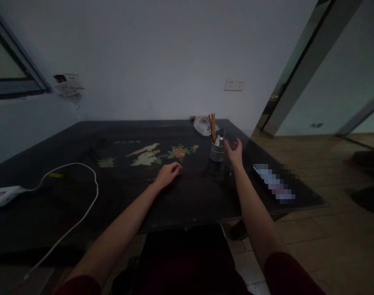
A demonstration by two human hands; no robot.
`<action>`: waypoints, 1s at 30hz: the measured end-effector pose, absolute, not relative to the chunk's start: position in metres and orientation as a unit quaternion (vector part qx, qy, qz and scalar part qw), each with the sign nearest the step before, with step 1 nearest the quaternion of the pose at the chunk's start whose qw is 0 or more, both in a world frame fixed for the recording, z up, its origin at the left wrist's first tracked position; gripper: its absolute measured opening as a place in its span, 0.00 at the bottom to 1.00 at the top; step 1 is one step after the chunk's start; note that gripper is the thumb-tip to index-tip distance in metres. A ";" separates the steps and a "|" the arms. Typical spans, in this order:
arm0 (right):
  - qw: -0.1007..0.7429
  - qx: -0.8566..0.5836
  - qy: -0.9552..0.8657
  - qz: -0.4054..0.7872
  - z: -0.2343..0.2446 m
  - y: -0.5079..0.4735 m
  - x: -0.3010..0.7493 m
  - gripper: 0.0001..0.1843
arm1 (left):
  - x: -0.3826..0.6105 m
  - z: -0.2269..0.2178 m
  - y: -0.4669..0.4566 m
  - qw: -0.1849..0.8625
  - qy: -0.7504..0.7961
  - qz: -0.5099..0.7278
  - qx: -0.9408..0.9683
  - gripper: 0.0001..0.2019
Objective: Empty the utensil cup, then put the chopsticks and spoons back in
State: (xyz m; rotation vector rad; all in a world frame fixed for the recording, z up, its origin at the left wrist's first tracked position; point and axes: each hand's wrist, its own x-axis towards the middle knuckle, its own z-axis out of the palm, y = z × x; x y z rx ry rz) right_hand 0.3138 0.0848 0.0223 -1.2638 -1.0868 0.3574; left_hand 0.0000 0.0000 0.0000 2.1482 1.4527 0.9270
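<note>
A metal utensil holder (217, 154) stands upright on the dark table (193, 192), right of the middle. Chopsticks (213, 127) and spoons (220, 140) stick up out of it. My right hand (235, 154) is at the holder's right side, thumb and fingers spread apart; whether the thumb touches the rim I cannot tell. Over the table's middle, my left hand (167, 175) is loosely curled, its fingertips together near the painted flower (179, 152). Nothing shows between those fingers.
Behind the holder lies a clear plastic bag (202, 125). A phone-like flat object (274, 184), partly blurred out, rests near the right edge. On the left, a white power strip (4, 196) trails a white cable (96, 184) over the front edge. The wall (153, 61) borders the table's back.
</note>
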 end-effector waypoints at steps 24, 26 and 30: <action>0.560 -0.474 -0.641 0.225 0.016 0.066 0.251 0.43 | 0.000 0.004 -0.003 0.179 0.516 0.336 0.767 0.11; 0.557 -0.462 -0.641 0.257 0.015 0.060 0.242 0.43 | 0.000 0.007 -0.004 0.183 0.515 0.347 0.762 0.11; 0.556 -0.437 -0.632 0.317 0.011 0.050 0.224 0.42 | 0.000 0.012 -0.004 0.193 0.510 0.383 0.745 0.12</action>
